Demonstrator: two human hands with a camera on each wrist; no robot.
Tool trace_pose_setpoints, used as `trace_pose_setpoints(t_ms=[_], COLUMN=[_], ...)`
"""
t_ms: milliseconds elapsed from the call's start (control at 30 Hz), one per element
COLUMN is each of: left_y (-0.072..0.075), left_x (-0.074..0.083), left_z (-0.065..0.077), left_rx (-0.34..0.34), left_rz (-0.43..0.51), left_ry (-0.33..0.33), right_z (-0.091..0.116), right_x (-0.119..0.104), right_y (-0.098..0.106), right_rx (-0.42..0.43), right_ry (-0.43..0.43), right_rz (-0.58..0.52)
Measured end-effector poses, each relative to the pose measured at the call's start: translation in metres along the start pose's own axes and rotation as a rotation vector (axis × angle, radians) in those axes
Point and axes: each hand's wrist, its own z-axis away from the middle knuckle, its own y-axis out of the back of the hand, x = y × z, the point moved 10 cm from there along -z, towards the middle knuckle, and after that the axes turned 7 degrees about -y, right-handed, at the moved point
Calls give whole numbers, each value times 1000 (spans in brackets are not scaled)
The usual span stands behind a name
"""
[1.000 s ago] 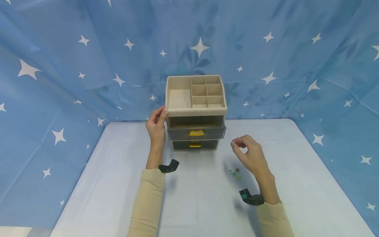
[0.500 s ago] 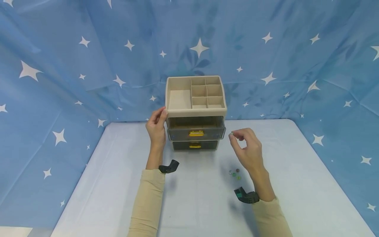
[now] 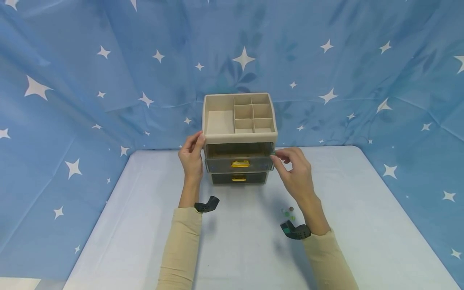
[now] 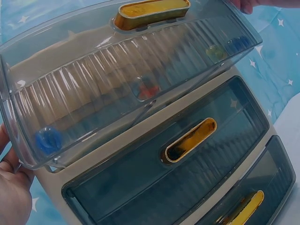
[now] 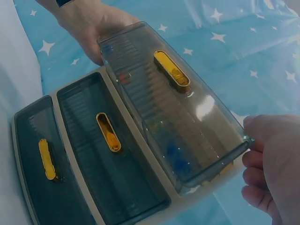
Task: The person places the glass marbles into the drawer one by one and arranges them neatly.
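Note:
A beige desktop organizer [image 3: 219, 137] has its top smoked-clear drawer [image 3: 221, 164] pulled out. My left hand [image 3: 192, 157] grips the organizer's left side, thumb at the upper front corner. With thumb and forefinger, my right hand [image 3: 295, 173] pinches a small greenish glass marble [image 5: 248, 138] at the drawer's right front corner. Through the drawer wall, the left wrist view shows a blue marble [image 4: 48, 140], a red-and-clear marble [image 4: 146, 88], a yellow-green marble [image 4: 215, 52] and more blue at the far end.
Several small marbles [image 3: 287, 214] lie on the white tabletop [image 3: 239, 237] near the right wrist. The lower drawer [image 3: 221, 178] with a gold handle is closed. Open compartments [image 3: 243, 111] top the organizer. A blue starry curtain [image 3: 163, 80] hangs behind the table.
My right hand has moved left and away from me, carrying the small marble to the open drawer's right corner. The left hand stays on the organizer.

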Motion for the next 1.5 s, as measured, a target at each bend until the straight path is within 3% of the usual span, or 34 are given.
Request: trace_pose_setpoints(t_ms=[900,1500], left_y=[-1,0], left_x=[2,1], left_z=[-1,0], left_rx=[-14,-10], left_rz=[11,15], left_ry=[-17,4], right_z=[-3,10], right_x=[0,5], right_y=[-7,2], right_rx=[-78,-57], right_ry=[-26,-41], right_rz=[27,34])
